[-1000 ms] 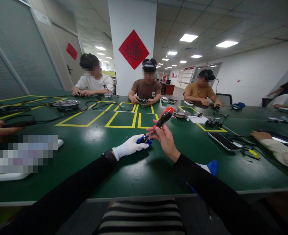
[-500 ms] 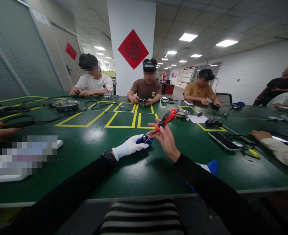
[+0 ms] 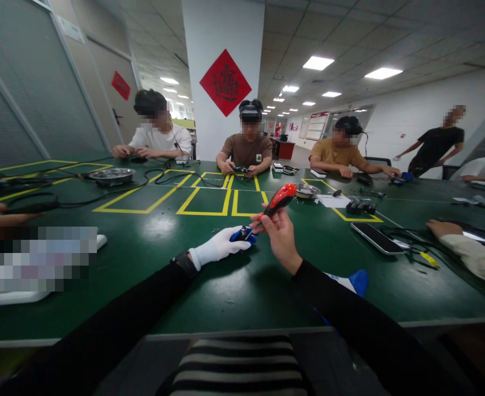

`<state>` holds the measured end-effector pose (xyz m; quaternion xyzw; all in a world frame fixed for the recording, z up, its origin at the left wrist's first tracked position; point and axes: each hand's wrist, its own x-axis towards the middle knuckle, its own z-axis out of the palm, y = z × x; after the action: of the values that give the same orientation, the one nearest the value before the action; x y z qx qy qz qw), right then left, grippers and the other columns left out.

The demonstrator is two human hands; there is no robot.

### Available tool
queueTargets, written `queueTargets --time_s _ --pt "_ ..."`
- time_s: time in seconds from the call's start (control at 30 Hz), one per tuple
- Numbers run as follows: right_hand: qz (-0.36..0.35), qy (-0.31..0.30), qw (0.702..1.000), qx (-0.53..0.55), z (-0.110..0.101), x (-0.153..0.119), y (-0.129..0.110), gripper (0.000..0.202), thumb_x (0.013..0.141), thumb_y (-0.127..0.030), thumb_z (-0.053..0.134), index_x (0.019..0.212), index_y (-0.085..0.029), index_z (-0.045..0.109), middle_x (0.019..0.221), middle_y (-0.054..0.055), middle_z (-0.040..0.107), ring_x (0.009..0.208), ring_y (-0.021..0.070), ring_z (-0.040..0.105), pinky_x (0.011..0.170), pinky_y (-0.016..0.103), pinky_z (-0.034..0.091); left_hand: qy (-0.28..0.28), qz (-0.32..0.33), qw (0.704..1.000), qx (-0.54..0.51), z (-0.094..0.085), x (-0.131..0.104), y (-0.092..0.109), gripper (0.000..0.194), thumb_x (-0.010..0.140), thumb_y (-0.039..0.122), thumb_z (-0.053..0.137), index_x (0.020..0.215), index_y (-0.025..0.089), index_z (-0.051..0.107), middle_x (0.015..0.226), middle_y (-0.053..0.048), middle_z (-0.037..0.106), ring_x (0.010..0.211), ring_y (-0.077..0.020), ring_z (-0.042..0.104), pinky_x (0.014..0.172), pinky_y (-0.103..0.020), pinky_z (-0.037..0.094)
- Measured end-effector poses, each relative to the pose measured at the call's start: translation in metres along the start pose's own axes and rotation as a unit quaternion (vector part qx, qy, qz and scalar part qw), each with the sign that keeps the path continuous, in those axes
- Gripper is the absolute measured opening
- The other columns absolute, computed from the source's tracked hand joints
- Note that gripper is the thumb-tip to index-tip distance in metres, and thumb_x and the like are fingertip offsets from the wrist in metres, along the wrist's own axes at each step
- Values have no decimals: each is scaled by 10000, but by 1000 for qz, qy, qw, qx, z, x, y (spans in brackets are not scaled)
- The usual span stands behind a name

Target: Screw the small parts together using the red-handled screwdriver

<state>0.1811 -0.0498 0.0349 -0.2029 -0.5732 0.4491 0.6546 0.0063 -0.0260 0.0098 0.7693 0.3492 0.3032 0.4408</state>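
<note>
My left hand, in a white glove with blue fingertips, is closed around a small black part with a metal top. The bare fingers of my right hand hold a red and black screwdriver near the lower end of its handle. The handle slants up to the right, and the shaft points down at the black part. Whether the tip touches it cannot be made out. Beside my right forearm lies a blue and white glove on the green table.
A phone, cables and black parts lie to the right. Metal bowls stand farther back. A blurred white device is at left. Several people sit around the table; other people's hands rest at both sides.
The screwdriver has turned in my right hand, its handle showing more red, and my right fingers have shifted around it. The person in black at far right has moved left.
</note>
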Motion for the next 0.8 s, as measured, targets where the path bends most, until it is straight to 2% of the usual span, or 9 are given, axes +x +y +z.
queueTargets --time_s 0.07,0.27,0.4,0.53,0.63,0.8 --pt "6 -8 1000 3 0 1 1 325 841 -325 674 1106 -218 519 859 5 707 707 134 691 604 250 591 -1 -3 1000 -3 0 -1 1 437 790 424 648 1097 117 601 797 -11 602 599 -107 477 558 -228 392" --pt "26 -19 999 8 0 0 -1 264 822 -354 694 922 -211 496 688 -18 686 589 131 660 571 259 580 1 -12 1000 -6 0 0 -1 417 782 422 654 1074 130 598 790 -3 601 597 -109 482 557 -231 395" --pt "34 -46 997 51 -1 -2 -2 253 888 -371 585 1075 -225 495 833 8 697 696 147 675 649 304 590 5 6 1000 -6 0 1 -3 421 782 417 654 1086 131 602 806 -9 609 617 -114 494 587 -242 413" --pt "30 -60 996 63 -1 -3 -2 316 915 -373 518 1197 -232 494 1004 45 681 837 169 670 730 346 594 11 -9 1000 -2 1 0 -1 418 780 429 644 1072 133 604 775 -8 607 616 -124 505 573 -243 418" --pt "27 -49 998 36 0 -2 -2 330 888 -377 581 1177 -232 514 964 40 689 827 169 670 700 324 598 9 -12 1000 -4 1 -1 0 411 778 434 644 1057 136 603 791 -14 611 626 -128 512 583 -247 427" --pt "16 -28 999 7 1 0 0 301 834 -364 677 1028 -232 488 852 2 702 745 140 682 625 257 590 0 2 1000 -12 0 0 0 421 787 421 649 1088 131 593 815 -11 604 626 -119 498 582 -239 408"
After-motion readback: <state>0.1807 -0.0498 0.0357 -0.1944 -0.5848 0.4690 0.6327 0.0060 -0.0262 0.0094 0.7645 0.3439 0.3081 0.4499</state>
